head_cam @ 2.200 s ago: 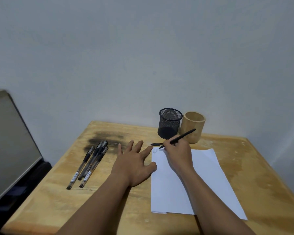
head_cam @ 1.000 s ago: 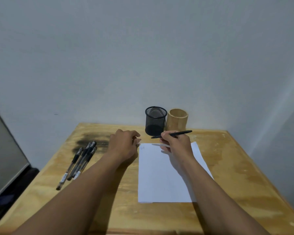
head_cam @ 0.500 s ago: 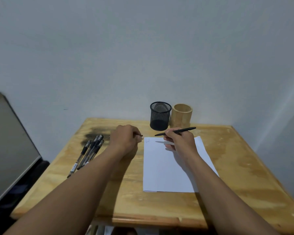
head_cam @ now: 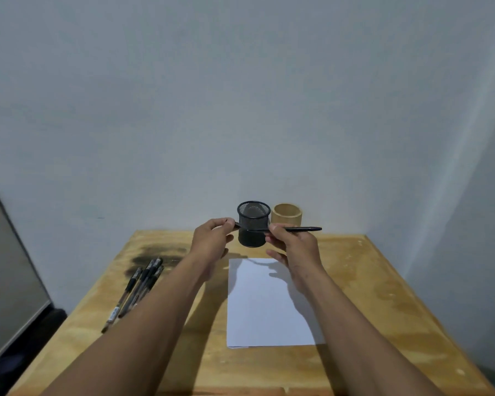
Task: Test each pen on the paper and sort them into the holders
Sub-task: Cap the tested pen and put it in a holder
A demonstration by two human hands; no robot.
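My right hand (head_cam: 295,247) holds a black pen (head_cam: 303,229) level in the air, above the far edge of the white paper (head_cam: 266,307). My left hand (head_cam: 212,241) pinches the pen cap (head_cam: 237,224) at the pen's left end. Pen and cap cross in front of the black mesh holder (head_cam: 253,214). The round wooden holder (head_cam: 287,215) stands right beside it against the wall. Several more black pens (head_cam: 140,284) lie bunched on the table's left side.
The wooden table (head_cam: 369,310) has a dark stain (head_cam: 152,252) behind the bunch of pens. A grey slanted panel (head_cam: 6,270) stands off the table's left edge. A plain wall closes the back and right.
My right hand lifted the pen off the paper and turned it level. My left hand took the cap from the table and brought it to the pen's tip. Both hands rose.
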